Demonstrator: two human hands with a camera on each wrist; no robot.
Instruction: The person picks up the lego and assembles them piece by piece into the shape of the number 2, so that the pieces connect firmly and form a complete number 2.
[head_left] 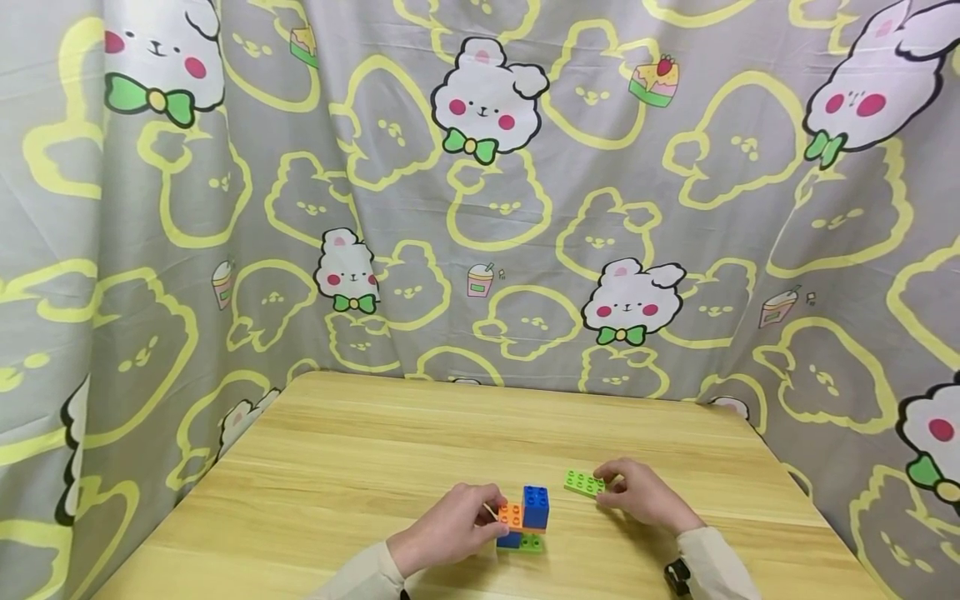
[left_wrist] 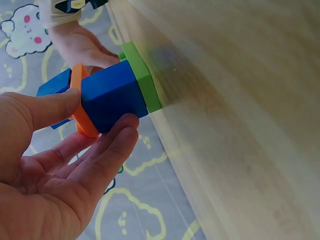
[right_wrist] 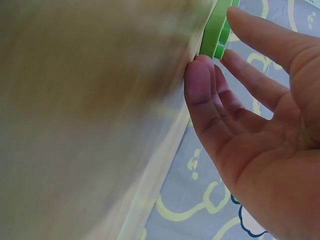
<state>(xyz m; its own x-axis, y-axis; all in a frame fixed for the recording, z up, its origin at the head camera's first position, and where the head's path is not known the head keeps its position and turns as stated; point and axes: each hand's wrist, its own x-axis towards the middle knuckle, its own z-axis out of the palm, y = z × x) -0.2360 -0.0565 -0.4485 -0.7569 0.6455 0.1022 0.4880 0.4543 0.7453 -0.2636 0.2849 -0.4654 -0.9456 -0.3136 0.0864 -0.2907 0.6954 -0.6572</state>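
A small stack of toy building blocks (head_left: 536, 507) stands near the front of the table, with a green plate at its base, a blue block above, then an orange plate, and another blue block on top at the right. My left hand (head_left: 453, 525) grips its left side; in the left wrist view the thumb lies against the orange plate (left_wrist: 86, 110) and fingertips touch the lower blue block (left_wrist: 112, 95). To the right, a light green studded block plate (head_left: 581, 482) lies flat. Thumb and fingers of my right hand (head_left: 641, 493) pinch its right end.
The wooden table (head_left: 420, 433) extends to a rounded far edge. A grey curtain (head_left: 405, 200) with rabbit prints and yellow outlines hangs behind and along both sides. A dark band (head_left: 677, 577) sits at the right sleeve.
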